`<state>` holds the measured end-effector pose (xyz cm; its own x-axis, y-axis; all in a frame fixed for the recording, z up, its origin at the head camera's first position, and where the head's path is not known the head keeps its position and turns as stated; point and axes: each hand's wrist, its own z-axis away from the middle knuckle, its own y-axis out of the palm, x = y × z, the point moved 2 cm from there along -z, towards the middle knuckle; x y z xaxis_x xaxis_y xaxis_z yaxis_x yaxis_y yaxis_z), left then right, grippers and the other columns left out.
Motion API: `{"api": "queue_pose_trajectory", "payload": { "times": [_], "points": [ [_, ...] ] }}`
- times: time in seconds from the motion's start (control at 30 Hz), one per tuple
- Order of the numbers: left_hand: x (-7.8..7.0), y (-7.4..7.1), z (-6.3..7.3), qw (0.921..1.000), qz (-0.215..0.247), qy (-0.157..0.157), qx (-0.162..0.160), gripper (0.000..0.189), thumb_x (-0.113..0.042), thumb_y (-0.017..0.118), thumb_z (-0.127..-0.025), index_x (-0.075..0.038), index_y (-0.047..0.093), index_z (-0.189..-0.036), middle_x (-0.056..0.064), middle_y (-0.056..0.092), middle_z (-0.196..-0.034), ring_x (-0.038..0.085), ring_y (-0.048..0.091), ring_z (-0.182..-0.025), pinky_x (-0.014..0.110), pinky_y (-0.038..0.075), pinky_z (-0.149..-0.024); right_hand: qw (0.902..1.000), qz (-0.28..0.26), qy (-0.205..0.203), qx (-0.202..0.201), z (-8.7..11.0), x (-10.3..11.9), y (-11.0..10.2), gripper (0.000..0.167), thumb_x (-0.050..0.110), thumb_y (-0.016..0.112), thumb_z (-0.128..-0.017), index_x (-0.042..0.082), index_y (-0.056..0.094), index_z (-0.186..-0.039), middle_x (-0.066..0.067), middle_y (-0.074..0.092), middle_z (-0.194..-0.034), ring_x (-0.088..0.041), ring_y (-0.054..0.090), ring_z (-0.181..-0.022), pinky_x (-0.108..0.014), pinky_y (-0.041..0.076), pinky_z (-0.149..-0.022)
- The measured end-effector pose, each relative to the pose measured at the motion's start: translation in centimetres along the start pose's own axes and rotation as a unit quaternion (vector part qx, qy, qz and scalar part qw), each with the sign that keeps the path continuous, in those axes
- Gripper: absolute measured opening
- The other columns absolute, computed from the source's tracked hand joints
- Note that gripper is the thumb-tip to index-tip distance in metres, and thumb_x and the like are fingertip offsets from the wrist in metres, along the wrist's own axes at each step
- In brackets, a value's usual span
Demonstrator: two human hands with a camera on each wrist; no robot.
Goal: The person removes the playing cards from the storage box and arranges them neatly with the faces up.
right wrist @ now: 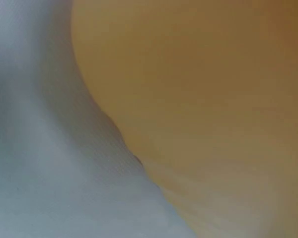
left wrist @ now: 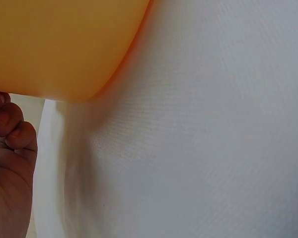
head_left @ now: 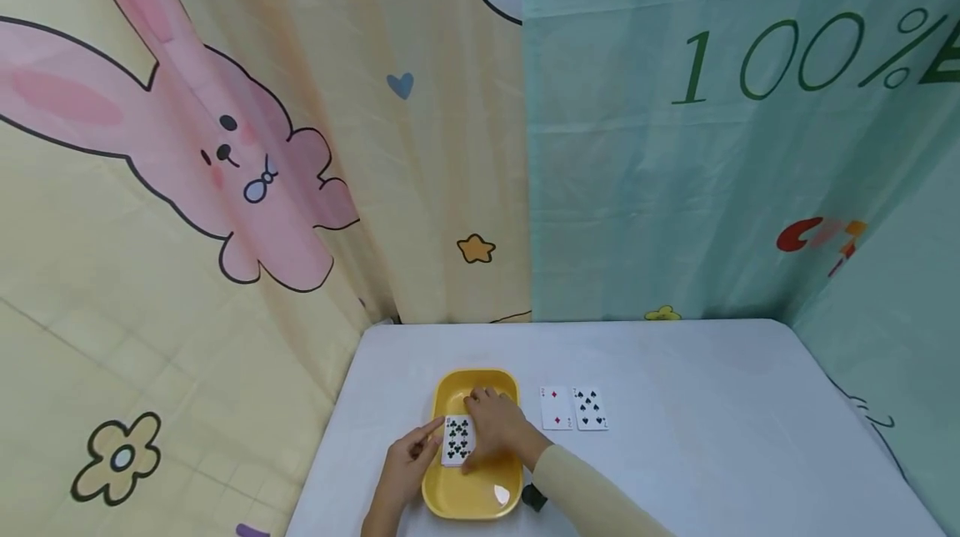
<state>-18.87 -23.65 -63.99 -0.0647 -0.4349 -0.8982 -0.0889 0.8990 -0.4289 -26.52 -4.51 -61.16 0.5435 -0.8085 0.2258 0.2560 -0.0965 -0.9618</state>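
A stack of playing cards (head_left: 457, 440), with a black club card face up on top, is over the yellow tray (head_left: 471, 506) in the head view. At its left edge, my left hand (head_left: 405, 470) holds the stack with thumb and index finger, the other fingers curled. My right hand (head_left: 497, 427) reaches across the tray and grips the stack's right side, thumb near the lower corner. The back of that hand hides part of the cards. The left wrist view shows curled fingers (left wrist: 22, 135) beside the tray; in the right wrist view the tray (right wrist: 198, 64) is blurred.
Right of the tray, a red diamond card (head_left: 556, 409) and a black spade card (head_left: 590, 409) lie face up side by side on the white table (head_left: 697, 437). A small black object (head_left: 533, 498) sits by the tray's lower right. Printed curtains (head_left: 450, 162) hang behind.
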Motion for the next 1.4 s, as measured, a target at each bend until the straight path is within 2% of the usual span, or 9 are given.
{"api": "queue_pose_trajectory", "payload": {
  "times": [0.27, 0.43, 0.6, 0.83, 1.03, 1.2, 1.4],
  "points": [
    [0.1, 0.2, 0.1, 1.0, -0.005, -0.006, 0.0, 0.031, -0.021, 0.072, -0.097, -0.017, 0.074, -0.128, -0.006, 0.05, -0.075, 0.002, 0.047, -0.063, 0.02, 0.044, -0.056, 0.9998, 0.01, -0.014, -0.006, 0.1, 0.1, 0.3, 0.097, 0.077, 0.083, -0.061, 0.021, 0.062, -0.138, 0.002, 0.055, -0.129, -0.016, 0.05, -0.109, -0.039, 0.047, -0.104],
    [-0.1, 0.0, 0.1, 0.9998, -0.011, 0.016, -0.006, 0.031, -0.019, 0.071, -0.098, -0.013, 0.073, -0.128, -0.007, 0.051, -0.074, 0.002, 0.046, -0.063, 0.021, 0.044, -0.055, 0.9994, 0.019, -0.024, -0.016, 0.2, 0.2, 0.3, 0.089, 0.077, 0.082, -0.064, 0.023, 0.065, -0.133, 0.005, 0.055, -0.122, -0.014, 0.048, -0.104, -0.035, 0.046, -0.097],
    [0.0, 0.2, 0.2, 0.9996, -0.01, 0.024, -0.008, 0.031, -0.019, 0.071, -0.098, -0.011, 0.074, -0.128, -0.008, 0.052, -0.074, 0.001, 0.046, -0.063, 0.021, 0.044, -0.055, 0.9993, 0.022, -0.028, -0.009, 0.5, 0.3, 0.3, 0.087, 0.076, 0.08, -0.067, 0.023, 0.065, -0.133, 0.005, 0.058, -0.125, -0.014, 0.049, -0.106, -0.037, 0.045, -0.101],
    [0.0, 0.2, -0.1, 0.9997, -0.012, -0.019, 0.003, 0.031, -0.02, 0.072, -0.098, -0.019, 0.074, -0.129, -0.005, 0.052, -0.075, 0.004, 0.048, -0.065, 0.02, 0.044, -0.059, 0.9993, -0.012, -0.032, -0.017, 0.9, 0.0, -0.4, 0.09, 0.068, 0.083, -0.07, 0.017, 0.06, -0.141, 0.002, 0.059, -0.131, -0.014, 0.054, -0.113, -0.034, 0.046, -0.108],
    [-0.2, 0.1, -0.5, 0.9986, -0.024, -0.044, 0.017, 0.031, -0.022, 0.07, -0.099, -0.02, 0.073, -0.129, -0.003, 0.054, -0.077, 0.006, 0.049, -0.067, 0.021, 0.045, -0.058, 0.9979, -0.037, -0.033, -0.042, 1.8, -0.6, -1.6, 0.095, 0.062, 0.088, -0.069, 0.015, 0.057, -0.145, -0.002, 0.058, -0.14, -0.017, 0.057, -0.121, -0.035, 0.048, -0.11],
    [-0.2, 0.3, -0.4, 0.9987, -0.023, -0.042, 0.014, 0.031, -0.024, 0.071, -0.099, -0.02, 0.074, -0.129, -0.003, 0.055, -0.077, 0.005, 0.05, -0.068, 0.021, 0.046, -0.06, 0.9962, -0.05, -0.029, -0.065, 3.1, -1.3, -3.2, 0.097, 0.059, 0.09, -0.069, 0.013, 0.056, -0.146, -0.004, 0.057, -0.142, -0.018, 0.058, -0.123, -0.036, 0.051, -0.107],
    [-0.2, 0.2, -0.4, 0.9989, -0.026, -0.037, 0.009, 0.031, -0.025, 0.071, -0.098, -0.022, 0.073, -0.129, -0.004, 0.056, -0.078, 0.006, 0.051, -0.069, 0.02, 0.047, -0.061, 0.9926, -0.094, -0.004, -0.077, 4.2, -2.9, -5.1, 0.091, 0.052, 0.09, -0.072, 0.015, 0.054, -0.147, -0.003, 0.054, -0.146, -0.021, 0.055, -0.131, -0.041, 0.049, -0.11]
  ]
}}
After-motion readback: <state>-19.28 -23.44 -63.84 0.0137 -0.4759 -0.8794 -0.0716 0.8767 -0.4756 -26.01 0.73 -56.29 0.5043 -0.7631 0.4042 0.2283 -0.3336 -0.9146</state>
